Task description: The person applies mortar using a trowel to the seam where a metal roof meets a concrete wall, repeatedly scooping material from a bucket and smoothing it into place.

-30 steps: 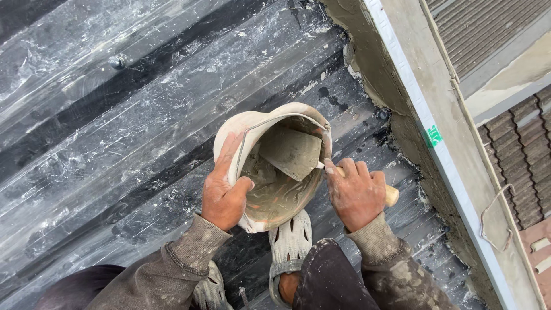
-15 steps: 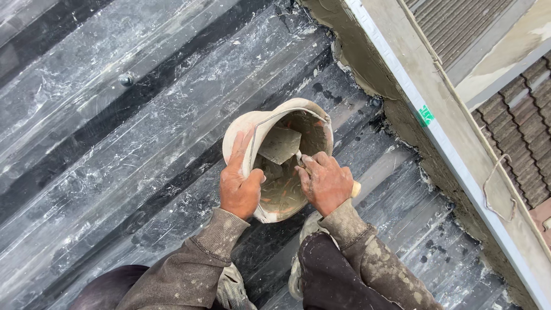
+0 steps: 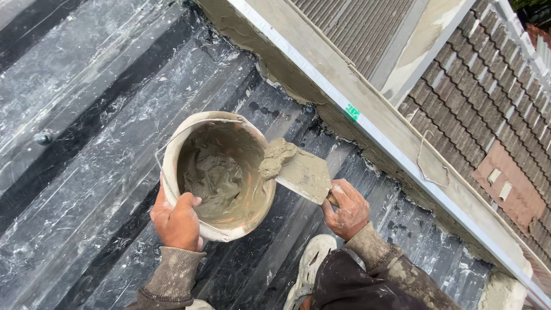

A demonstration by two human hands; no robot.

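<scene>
Left hand point(image 3: 177, 223) clamps the mortar bucket point(image 3: 215, 175) rim at centre frame, steadying it; right hand point(image 3: 346, 210) grips a loaded trowel point(image 3: 297, 169) level, retaining mortar.

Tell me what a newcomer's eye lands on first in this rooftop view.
First the bucket of wet grey mortar at the centre, its near rim gripped by the left hand. Next the trowel in the right hand, carrying a lump of mortar just outside the bucket's right rim. Around them lies the ribbed, mortar-streaked metal roof, and along the upper right runs a mortar-topped wall edge with tiled roofs beyond it.
</scene>
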